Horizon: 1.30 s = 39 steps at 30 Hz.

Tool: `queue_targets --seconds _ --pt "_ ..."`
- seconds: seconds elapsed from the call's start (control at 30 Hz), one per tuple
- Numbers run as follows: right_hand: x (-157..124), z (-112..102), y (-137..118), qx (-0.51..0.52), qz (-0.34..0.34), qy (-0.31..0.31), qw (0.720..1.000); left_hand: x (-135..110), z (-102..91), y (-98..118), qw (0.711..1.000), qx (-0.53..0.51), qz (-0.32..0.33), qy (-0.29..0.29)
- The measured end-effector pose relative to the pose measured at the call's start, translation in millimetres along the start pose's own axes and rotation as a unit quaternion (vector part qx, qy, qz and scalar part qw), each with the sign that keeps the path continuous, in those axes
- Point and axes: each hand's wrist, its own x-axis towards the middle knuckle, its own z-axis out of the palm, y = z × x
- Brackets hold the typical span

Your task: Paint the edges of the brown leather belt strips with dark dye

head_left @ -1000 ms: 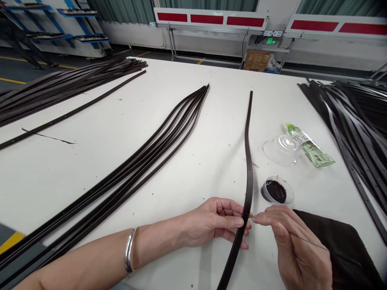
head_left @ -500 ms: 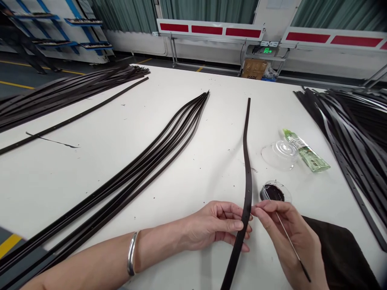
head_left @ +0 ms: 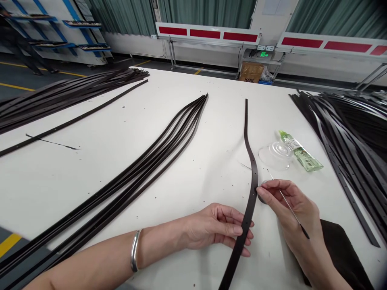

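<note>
My left hand [head_left: 222, 227] grips a dark leather strap [head_left: 248, 207] between thumb and fingers. The strap has small holes along it and curves away over the white table. Close to its right edge is my right hand [head_left: 292, 209], its fingertips at the strap's side, touching it as far as I can tell. Between those fingers runs a thin metal rod [head_left: 289, 205] with a dark lower end, slanting across the hand. Behind my right fingers, a small round dish [head_left: 262, 198] is mostly hidden.
A clear plastic lid [head_left: 275, 155] and a green tube [head_left: 302, 152] lie beyond my right hand. Dark straps lie in a bundle [head_left: 157, 155] at centre-left and in piles at left [head_left: 75, 92] and right [head_left: 347, 137]. A dark cloth [head_left: 341, 253] lies under my right forearm.
My right hand has moved up and slightly right along the strap, now covering most of the dish of dark paste. The strap bends more to the right there. My left hand keeps its grip.
</note>
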Motion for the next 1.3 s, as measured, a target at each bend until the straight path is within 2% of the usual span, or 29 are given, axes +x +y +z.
queue_targets --seconds 0.1,0.2,0.27,0.33,0.4,0.47,0.53,0.73,1.0,1.17,1.3 --pt "-1.1 -12.6 3.2 -0.053 -0.037 0.0 0.998 1.1 -0.7 0.5 1.0 -0.003 0.006 0.021" --pt "4.7 -33.1 5.9 -0.061 -0.076 -0.002 0.995 1.8 0.1 1.9 0.999 -0.013 0.005 0.052" --pt "12.4 -45.8 6.9 -0.118 -0.097 -0.005 0.988 2.2 0.7 2.6 0.997 -0.014 0.007 0.075" --pt "20.4 -53.5 8.4 -0.217 -0.13 -0.01 0.967 2.6 0.7 3.0 0.996 -0.013 0.01 0.091" --pt "26.6 -54.8 11.2 -0.3 -0.189 -0.013 0.935 3.3 0.4 3.2 0.995 -0.013 0.012 0.099" --pt "30.1 -51.1 15.4 -0.341 -0.239 -0.018 0.909 4.1 0.2 3.1 0.995 -0.014 0.012 0.101" --pt "31.5 -45.6 20.2 -0.353 -0.266 -0.024 0.897 4.7 0.3 2.9 0.995 -0.014 0.012 0.102" --pt "31.7 -38.6 29.5 -0.364 -0.292 -0.05 0.883 4.0 1.2 4.9 0.994 -0.016 -0.001 0.104" --pt "32.5 -37.7 32.9 -0.382 -0.306 -0.045 0.871 3.3 1.3 5.4 0.995 -0.01 0.0 0.094" --pt "32.6 -38.2 32.1 -0.37 -0.297 -0.043 0.879 3.4 0.6 4.6 0.995 -0.002 0.01 0.095" --pt "24.9 -43.1 20.1 -0.342 -0.268 -0.008 0.901 2.7 0.3 3.5 0.996 0.0 0.012 0.093"
